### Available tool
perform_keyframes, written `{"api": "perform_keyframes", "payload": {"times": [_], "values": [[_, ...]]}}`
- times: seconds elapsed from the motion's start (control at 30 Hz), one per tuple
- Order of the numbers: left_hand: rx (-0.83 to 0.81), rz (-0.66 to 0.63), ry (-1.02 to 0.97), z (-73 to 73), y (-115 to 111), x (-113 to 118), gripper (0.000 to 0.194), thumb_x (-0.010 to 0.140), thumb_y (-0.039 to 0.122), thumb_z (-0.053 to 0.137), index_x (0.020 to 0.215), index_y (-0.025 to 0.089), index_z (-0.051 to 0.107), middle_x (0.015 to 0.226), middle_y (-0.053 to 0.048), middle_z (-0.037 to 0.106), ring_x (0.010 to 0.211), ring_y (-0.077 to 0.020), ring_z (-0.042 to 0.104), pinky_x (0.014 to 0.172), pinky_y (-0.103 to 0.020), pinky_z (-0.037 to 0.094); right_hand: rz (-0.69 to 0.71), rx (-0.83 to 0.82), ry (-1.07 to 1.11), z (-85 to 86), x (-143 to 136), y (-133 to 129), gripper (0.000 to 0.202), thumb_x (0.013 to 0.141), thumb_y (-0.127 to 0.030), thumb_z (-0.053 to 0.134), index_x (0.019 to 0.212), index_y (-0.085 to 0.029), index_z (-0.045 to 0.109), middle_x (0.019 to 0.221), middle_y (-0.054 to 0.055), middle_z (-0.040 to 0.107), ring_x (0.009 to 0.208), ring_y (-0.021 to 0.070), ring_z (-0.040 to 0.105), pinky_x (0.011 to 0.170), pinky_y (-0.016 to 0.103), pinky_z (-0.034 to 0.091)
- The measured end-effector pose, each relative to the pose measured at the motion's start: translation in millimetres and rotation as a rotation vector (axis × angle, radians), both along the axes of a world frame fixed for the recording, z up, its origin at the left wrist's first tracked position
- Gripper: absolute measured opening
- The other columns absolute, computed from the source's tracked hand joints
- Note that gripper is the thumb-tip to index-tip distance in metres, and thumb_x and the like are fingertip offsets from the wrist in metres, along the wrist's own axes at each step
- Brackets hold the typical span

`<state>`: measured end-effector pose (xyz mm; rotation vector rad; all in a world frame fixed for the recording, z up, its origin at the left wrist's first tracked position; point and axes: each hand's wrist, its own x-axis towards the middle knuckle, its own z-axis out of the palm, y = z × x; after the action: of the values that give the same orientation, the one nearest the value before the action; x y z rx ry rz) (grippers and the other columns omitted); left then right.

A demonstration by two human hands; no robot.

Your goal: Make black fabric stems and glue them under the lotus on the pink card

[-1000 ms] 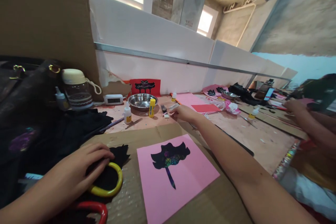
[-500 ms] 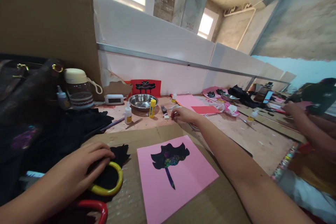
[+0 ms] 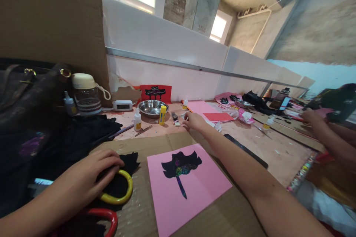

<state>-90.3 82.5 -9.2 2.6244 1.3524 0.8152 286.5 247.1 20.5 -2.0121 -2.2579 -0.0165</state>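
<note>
My left hand (image 3: pixel 102 170) rests with curled fingers over black scraps (image 3: pixel 130 163), beside the yellow scissor handle (image 3: pixel 129 189); what its fingers hold, if anything, is hidden. A red handle (image 3: pixel 111 218) lies just below. My right hand (image 3: pixel 191 122) reaches over the far table, its fingers pinched near small items by a white block (image 3: pixel 177 124); anything between the fingertips is too small to make out. Between my arms, a pink sheet (image 3: pixel 200 200) lies on cardboard (image 3: pixel 139 207), bearing a black cutout (image 3: pixel 180 161) with shiny round patches and a dark stem (image 3: pixel 181 187).
Behind the cardboard stand a glue bottle (image 3: pixel 137 120), a yellow glue stick (image 3: pixel 162 115) and a metal bowl (image 3: pixel 152 107). A jar (image 3: pixel 86 96) and bag stand at left. A dark flat object (image 3: pixel 244 150) lies beyond my right forearm. Another person's arm (image 3: pixel 322 129) is at right.
My right hand has shifted slightly right, and its forearm has moved, showing more of the dark flat object. The view has shifted a little. My left hand stays on the scraps.
</note>
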Motion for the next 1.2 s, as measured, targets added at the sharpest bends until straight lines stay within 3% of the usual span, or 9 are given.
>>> {"api": "perform_keyframes", "payload": {"times": [0.5,0.83,0.93,1.03,1.13,1.2], "values": [[-0.039,0.003,-0.011,4.5,-4,1,0.033,0.095,0.04,0.05,0.094,0.027,0.08,0.099,-0.005,0.08,0.089,-0.0242,0.076,0.08,-0.031,0.062,0.019,0.061,-0.129,-7.5,-16,-18,0.033,0.101,-0.034,0.065,0.129,-0.018,0.063,0.13,0.011,0.065,0.11,0.0253,0.068,0.092,0.046,0.059],[-0.031,-0.017,0.0,5.3,-4,0,0.034,0.096,0.04,0.049,0.095,0.027,0.08,0.099,-0.006,0.079,0.09,-0.024,0.076,0.081,-0.031,0.062,0.0,0.007,-0.034,-8.7,-25,-22,0.035,0.099,-0.034,0.068,0.128,-0.014,0.064,0.13,0.013,0.065,0.11,0.026,0.067,0.093,0.045,0.059],[-0.027,-0.03,0.019,-1.1,-1,-3,0.033,0.097,0.039,0.049,0.096,0.026,0.08,0.1,-0.006,0.079,0.091,-0.024,0.076,0.082,-0.031,0.062,-0.013,0.011,0.077,5.7,-25,-24,0.034,0.1,-0.034,0.067,0.128,-0.016,0.064,0.131,0.013,0.064,0.111,0.026,0.067,0.093,0.045,0.058],[0.005,-0.03,0.012,-8.3,3,-4,0.031,0.096,0.04,0.051,0.097,0.026,0.079,0.101,-0.007,0.079,0.094,-0.0251,0.075,0.085,-0.034,0.061,0.028,0.018,0.253,36.2,-28,-33,0.031,0.101,-0.035,0.065,0.127,-0.018,0.064,0.13,0.011,0.065,0.109,0.0248,0.067,0.092,0.045,0.059],[-0.007,-0.019,-0.074,-6.4,0,-2,0.031,0.097,0.042,0.053,0.099,0.025,0.078,0.104,-0.007,0.079,0.098,-0.0255,0.074,0.089,-0.035,0.06,0.213,-0.071,0.475,63.9,-43,-56,0.023,0.103,-0.035,0.062,0.113,-0.015,0.067,0.112,0.008,0.071,0.097,0.0212,0.071,0.086,0.041,0.06],[-0.034,0.009,-0.182,1.3,-7,2,0.031,0.098,0.044,0.053,0.104,0.026,0.078,0.109,-0.007,0.079,0.102,-0.0255,0.074,0.092,-0.036,0.06,0.384,-0.19,0.62,70.6,-61,-80,0.019,0.104,-0.033,0.057,0.099,-0.016,0.066,0.094,0.007,0.074,0.086,0.0172,0.072,0.084,0.034,0.06]]}}
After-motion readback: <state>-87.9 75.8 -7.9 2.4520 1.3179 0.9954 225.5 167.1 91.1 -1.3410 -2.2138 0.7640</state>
